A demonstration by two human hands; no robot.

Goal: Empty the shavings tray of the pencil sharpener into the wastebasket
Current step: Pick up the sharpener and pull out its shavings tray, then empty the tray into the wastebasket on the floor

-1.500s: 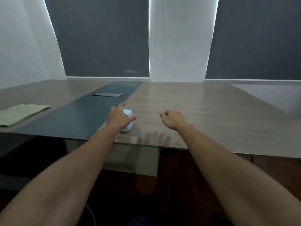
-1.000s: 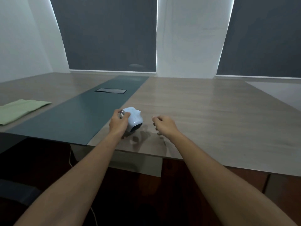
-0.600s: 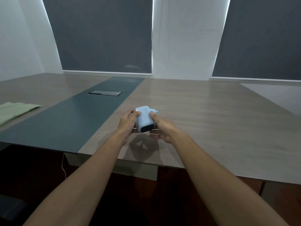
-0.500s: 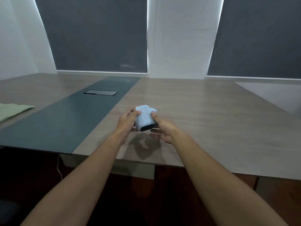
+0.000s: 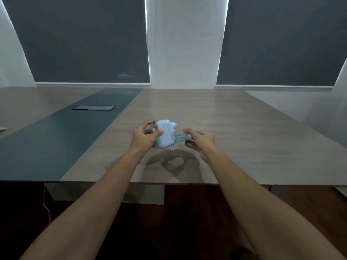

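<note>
A small pale blue pencil sharpener (image 5: pixel 166 135) hangs a little above the wooden table (image 5: pixel 234 128), near its front edge. My left hand (image 5: pixel 144 136) grips the sharpener's left side, beside a metal crank. My right hand (image 5: pixel 201 140) pinches the dark front of the translucent shavings tray (image 5: pixel 181 137), which sticks partway out of the sharpener's right side. What the tray holds cannot be made out. No wastebasket is in view.
A dark blue-grey strip (image 5: pixel 62 132) with a black cable hatch (image 5: pixel 93 107) runs along the table's left part. A corner of green cloth (image 5: pixel 2 129) shows at the far left edge. Dark floor lies below the table front. Grey blinds cover the windows behind.
My left hand lifted the sharpener off the table and my right hand joined it. Since half a second ago the tray has slid out to the right from the sharpener's body.
</note>
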